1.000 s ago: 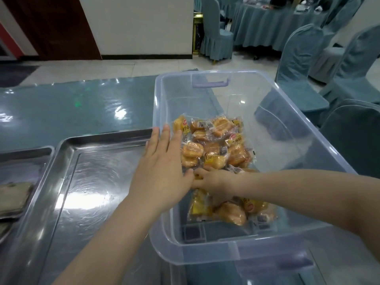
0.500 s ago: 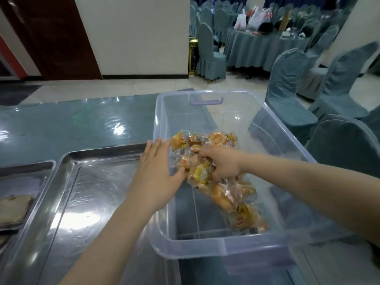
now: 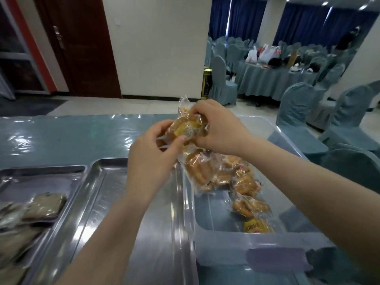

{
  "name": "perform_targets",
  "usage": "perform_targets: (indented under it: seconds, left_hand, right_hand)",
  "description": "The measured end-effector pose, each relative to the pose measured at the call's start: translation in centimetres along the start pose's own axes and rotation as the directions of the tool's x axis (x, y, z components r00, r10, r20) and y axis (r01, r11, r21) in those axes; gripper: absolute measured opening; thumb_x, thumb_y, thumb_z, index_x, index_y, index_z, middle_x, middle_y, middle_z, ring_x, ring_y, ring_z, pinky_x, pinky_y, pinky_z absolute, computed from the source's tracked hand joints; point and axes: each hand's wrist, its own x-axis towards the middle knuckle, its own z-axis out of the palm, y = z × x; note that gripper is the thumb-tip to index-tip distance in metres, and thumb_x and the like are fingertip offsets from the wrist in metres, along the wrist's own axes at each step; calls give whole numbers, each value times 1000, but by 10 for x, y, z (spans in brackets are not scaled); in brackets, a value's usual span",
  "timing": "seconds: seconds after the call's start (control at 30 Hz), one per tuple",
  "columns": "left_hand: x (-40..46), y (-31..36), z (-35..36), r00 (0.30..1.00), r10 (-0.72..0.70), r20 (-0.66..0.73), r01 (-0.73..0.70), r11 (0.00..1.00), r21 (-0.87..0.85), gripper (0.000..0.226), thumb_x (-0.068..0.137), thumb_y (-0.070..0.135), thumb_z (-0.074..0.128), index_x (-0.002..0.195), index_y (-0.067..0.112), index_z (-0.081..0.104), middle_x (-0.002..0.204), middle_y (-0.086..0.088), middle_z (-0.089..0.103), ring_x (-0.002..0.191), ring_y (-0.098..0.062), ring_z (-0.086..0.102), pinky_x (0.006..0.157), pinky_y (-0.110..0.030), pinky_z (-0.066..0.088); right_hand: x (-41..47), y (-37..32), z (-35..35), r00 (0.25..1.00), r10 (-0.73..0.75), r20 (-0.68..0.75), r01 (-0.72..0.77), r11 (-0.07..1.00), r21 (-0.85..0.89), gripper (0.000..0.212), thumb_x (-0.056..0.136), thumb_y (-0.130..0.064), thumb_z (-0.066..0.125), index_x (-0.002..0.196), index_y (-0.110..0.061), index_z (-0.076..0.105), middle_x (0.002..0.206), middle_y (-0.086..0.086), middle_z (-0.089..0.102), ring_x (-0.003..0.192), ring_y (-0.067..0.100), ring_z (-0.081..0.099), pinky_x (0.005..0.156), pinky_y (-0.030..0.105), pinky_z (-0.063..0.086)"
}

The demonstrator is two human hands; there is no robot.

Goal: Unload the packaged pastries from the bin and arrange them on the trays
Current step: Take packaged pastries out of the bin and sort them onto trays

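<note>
Fingers of both hands grip yellow-labelled pastry packets; writing unreadable.

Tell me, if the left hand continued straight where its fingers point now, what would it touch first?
The left hand points toward the pastry packet it already pinches, so that comes first; beyond it probably the right hand, though depth is unclear.

A dark red-brown door stands in the upper left of the frame, beside a cream wall. Blue curtains hang along the top right. Below them a round banquet table in grey-green cloth carries bags and clutter, with covered chairs around it and down the right edge. A glossy teal tabletop crosses the middle left.
</note>
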Motion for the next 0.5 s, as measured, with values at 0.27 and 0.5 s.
perform_targets:
  seconds: [0.27, 0.5]
  left_hand:
    - [-7, -46, -124, 991, -75, -112, 68, 996, -66, 26, 85, 28, 65, 111, 27, 65, 93, 7, 71, 83, -11, 67, 67, -29, 53]
    - [-37, -155, -212, 968, -247, 45, 243, 966, 83, 21, 88, 17, 62, 106, 21, 70, 87, 5, 72, 82, -14, 66, 79, -38, 53]
  right_hand:
    - [44, -111, 76, 999, -50, 0, 49, 996, 71, 45, 64, -29, 76, 97, -32, 45, 92, -11, 46, 83, 8, 47, 67, 25, 40]
    - [36, -161, 206, 960, 90, 265, -104, 994, 42, 60, 63, -53, 78, 109, -37, 42, 109, -5, 51, 98, 17, 52, 84, 44, 49]
